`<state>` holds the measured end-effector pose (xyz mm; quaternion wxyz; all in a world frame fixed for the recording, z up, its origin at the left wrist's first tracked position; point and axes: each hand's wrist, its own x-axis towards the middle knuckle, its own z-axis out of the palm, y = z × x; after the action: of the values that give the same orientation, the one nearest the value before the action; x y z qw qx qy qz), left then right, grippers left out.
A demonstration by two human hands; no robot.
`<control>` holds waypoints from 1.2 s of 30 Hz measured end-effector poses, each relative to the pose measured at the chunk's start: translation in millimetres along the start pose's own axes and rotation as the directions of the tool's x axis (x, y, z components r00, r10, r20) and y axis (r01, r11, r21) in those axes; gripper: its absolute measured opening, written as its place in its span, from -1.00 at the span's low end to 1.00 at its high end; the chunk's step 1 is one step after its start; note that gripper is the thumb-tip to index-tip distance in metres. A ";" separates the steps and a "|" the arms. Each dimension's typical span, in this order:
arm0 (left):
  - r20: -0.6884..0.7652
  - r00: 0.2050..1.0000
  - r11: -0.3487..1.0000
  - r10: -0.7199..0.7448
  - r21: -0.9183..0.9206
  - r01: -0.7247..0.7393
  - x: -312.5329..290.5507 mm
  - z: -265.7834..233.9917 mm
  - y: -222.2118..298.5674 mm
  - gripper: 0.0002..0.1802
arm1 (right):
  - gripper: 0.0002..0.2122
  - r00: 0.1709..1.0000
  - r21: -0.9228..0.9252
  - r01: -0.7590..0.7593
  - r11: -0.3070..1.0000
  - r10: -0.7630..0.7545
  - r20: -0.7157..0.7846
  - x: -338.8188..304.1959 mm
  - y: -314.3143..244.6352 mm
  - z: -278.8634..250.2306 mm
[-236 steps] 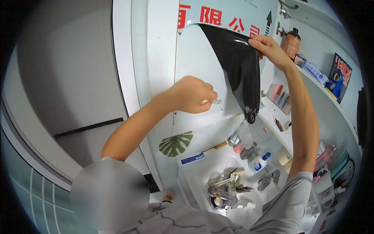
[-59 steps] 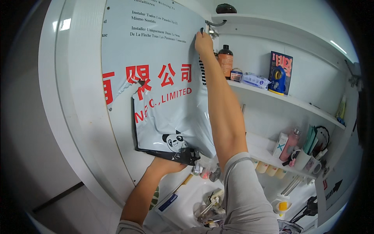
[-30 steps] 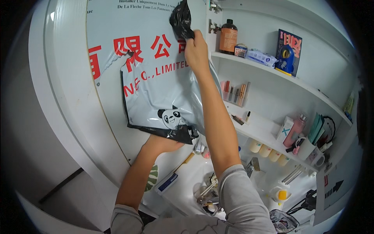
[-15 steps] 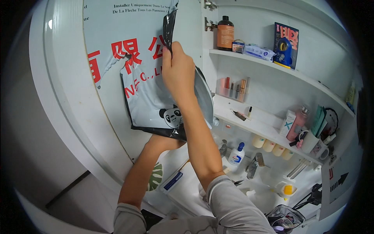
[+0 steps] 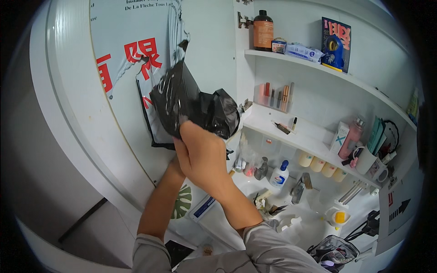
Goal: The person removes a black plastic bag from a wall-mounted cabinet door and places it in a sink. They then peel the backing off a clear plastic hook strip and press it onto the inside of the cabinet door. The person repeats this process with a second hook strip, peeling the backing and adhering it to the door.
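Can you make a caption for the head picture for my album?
The right hand grips black-backed film partly peeled from a white panel beside cluttered shelves.

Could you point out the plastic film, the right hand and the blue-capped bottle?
Plastic film (image 5: 174,98), head view: its black side.
Right hand (image 5: 202,154), head view: back of the hand.
Blue-capped bottle (image 5: 278,176), head view: its white body.

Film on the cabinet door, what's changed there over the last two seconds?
The right hand has moved down and left across the door, holding the film. Its right part has peeled away, black side showing, leaving white panel bare. The left hand stays low, now mostly hidden; the film's left part remains on, and the brown bottle stays on its shelf.
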<state>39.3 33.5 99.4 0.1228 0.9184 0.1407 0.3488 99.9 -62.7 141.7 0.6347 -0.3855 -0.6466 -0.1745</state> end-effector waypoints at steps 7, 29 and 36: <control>0.068 0.995 0.964 0.067 0.253 -0.082 -7.6 5.7 -1.3 -0.58 | -0.86 0.992 0.030 0.086 0.996 -0.088 0.089 -38.8 -14.9 -14.9; 0.115 0.978 0.829 0.173 0.519 -0.207 -4.1 13.8 -18.5 -0.86 | -0.48 0.957 -0.229 0.153 0.961 -0.202 -0.210 187.4 31.5 -222.8; 0.325 0.946 0.836 -0.020 0.524 -0.163 3.1 7.2 5.1 -0.80 | -0.61 0.863 -0.542 0.433 0.721 -0.505 0.017 290.3 13.5 -187.8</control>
<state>47.2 28.9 97.7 -0.1356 0.9636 0.1775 0.1468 268.5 -108.0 440.5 0.4797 -0.3556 -0.6062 -0.5253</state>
